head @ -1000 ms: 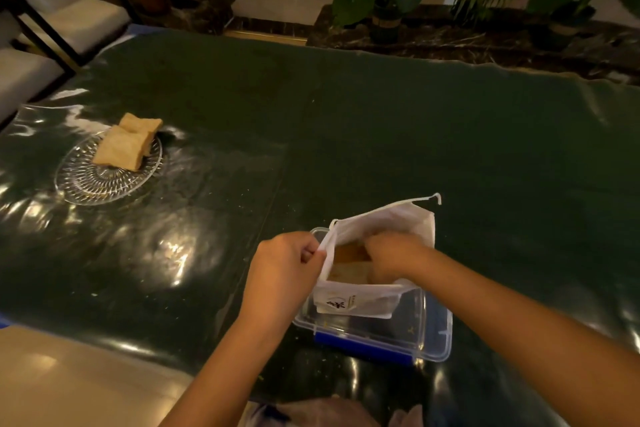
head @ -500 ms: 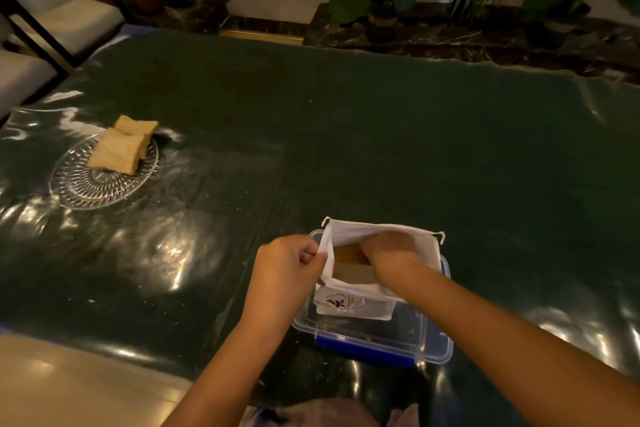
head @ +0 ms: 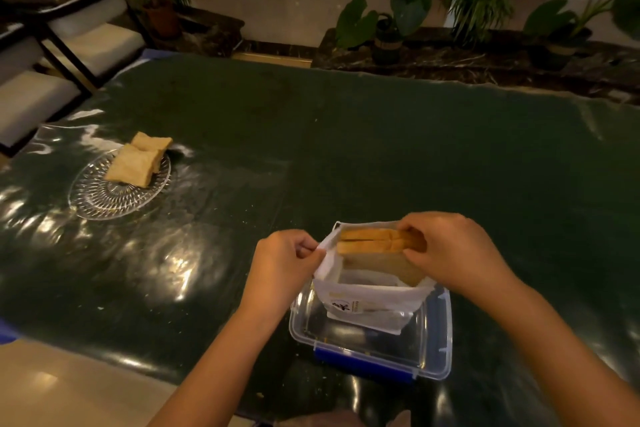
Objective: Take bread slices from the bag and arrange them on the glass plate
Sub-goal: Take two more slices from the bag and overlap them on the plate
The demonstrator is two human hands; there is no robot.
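Slices: two half out of bag, pinched by right hand; left hand grips bag rim. Two already on plate; more left.

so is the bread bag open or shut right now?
Open. The left hand pulls the bag mouth wide while the right hand grips bread slices standing above its rim.

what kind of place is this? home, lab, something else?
Probably a lobby or lounge, not a lab. Potted plants line a dark stone planter ledge, cushioned chairs stand at the left, and a polished tile floor runs behind. The work surface is a large table under glossy green covering.
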